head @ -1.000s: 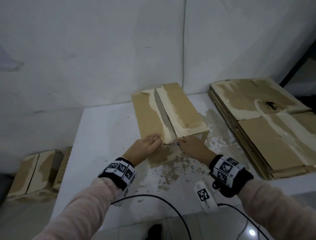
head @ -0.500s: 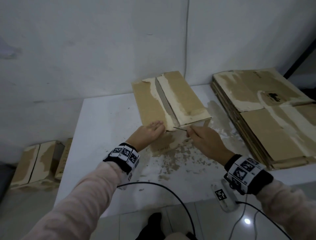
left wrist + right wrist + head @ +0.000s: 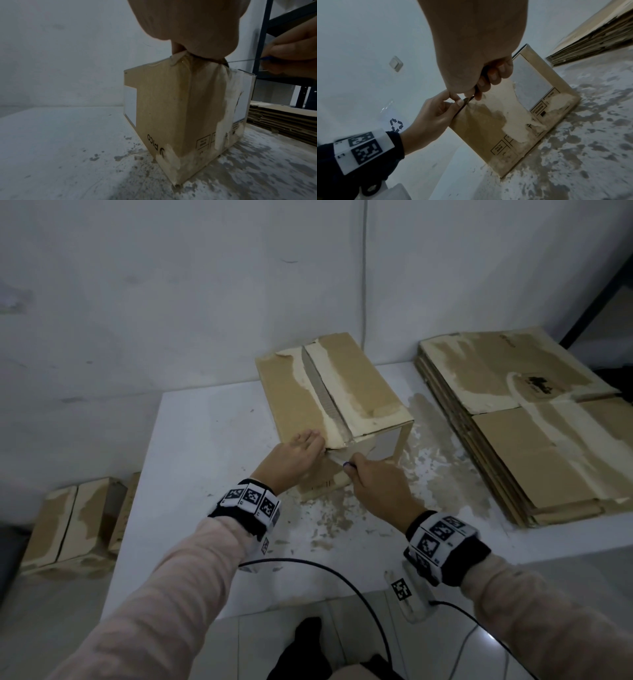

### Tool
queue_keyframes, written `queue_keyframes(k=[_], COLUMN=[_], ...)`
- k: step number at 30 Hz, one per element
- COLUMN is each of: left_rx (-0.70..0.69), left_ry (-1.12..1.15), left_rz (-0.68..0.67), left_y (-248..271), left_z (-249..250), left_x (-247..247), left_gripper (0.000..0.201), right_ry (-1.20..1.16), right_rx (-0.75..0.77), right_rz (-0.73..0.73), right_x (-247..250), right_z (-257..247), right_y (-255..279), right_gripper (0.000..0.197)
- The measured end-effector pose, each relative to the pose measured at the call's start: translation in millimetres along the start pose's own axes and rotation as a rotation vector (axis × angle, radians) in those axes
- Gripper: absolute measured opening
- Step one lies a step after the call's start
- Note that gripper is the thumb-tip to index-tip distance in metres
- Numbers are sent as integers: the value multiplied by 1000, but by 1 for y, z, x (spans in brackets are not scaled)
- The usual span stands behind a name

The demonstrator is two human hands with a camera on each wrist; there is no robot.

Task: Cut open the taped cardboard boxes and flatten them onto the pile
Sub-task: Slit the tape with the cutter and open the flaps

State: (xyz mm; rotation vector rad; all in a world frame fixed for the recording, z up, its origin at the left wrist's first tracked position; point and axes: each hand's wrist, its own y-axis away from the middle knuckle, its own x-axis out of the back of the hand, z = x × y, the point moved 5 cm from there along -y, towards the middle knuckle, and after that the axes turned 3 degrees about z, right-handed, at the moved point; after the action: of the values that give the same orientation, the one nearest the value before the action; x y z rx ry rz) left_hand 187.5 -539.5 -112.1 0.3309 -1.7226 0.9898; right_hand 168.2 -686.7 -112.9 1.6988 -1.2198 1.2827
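A brown cardboard box (image 3: 346, 392) with torn tape along its top seam stands on the white table (image 3: 205, 440). My left hand (image 3: 301, 453) pinches the box's near top edge, fingers on the top and thumb on the front face (image 3: 458, 102). My right hand (image 3: 373, 481) grips a thin knife with a blue handle. Its blade (image 3: 243, 61) points left at the top edge, right beside my left thumb. The pile of flattened cardboard (image 3: 513, 422) lies to the right of the box.
Two taped boxes (image 3: 68, 522) stand on the floor left of the table. Paper scraps litter the table around the box. A small tagged device (image 3: 407, 594) and a black cable (image 3: 342, 577) lie at the table's near edge. A dark shelf frame (image 3: 262, 40) stands behind the pile.
My right hand drew the knife back from the seam's near end to the right, then brought the blade tip in again at the front top edge. The left hand stayed on the box.
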Motion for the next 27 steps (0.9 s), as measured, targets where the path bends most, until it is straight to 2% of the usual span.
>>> queue_keyframes(k=[4,7,9,12,14,16,18,20,21,22,23,25,27], left_rx=[83,66,33,50,63,80,102,136,156,168,176,185,171], left_ry=[56,8,-30,-21,-12,-28,-49,-34,-14,8,33,56,41], left_rz=[-57,-1,48,92,87,62,67,69,65,65,59,39,26], left_y=[1,-3,-3,2,10,19,31,42,47,52,56,60,62], left_z=[-1,6,12,12,7,-1,-7,-15,-19,-22,-24,-29,-30], left_x=[-8,0,4,5,6,12,22,29,29,27,23,16,9], left_gripper=[17,21,22,25,39,49,45,47,51,54,57,60,56], right_ry=[65,108,87,40,-92,-257,-397,-511,-541,-538,-491,-333,-227], right_rx=[-99,-147,-188,-193,-167,-144,-179,-319,-412,-504,-582,-667,-683], right_rz=[29,54,81,70,76,163,320,496,536,509,406,92,-166], right_x=[-1,6,8,10,16,31,43,46,40,29,16,-18,-48], right_z=[1,-1,1,1,8,22,45,79,99,116,131,152,159], right_y=[-6,-15,-29,-43,-40,-30,-20,-13,-11,-12,-15,-18,-18], right_gripper=[27,24,28,24,30,43,47,43,41,39,37,39,43])
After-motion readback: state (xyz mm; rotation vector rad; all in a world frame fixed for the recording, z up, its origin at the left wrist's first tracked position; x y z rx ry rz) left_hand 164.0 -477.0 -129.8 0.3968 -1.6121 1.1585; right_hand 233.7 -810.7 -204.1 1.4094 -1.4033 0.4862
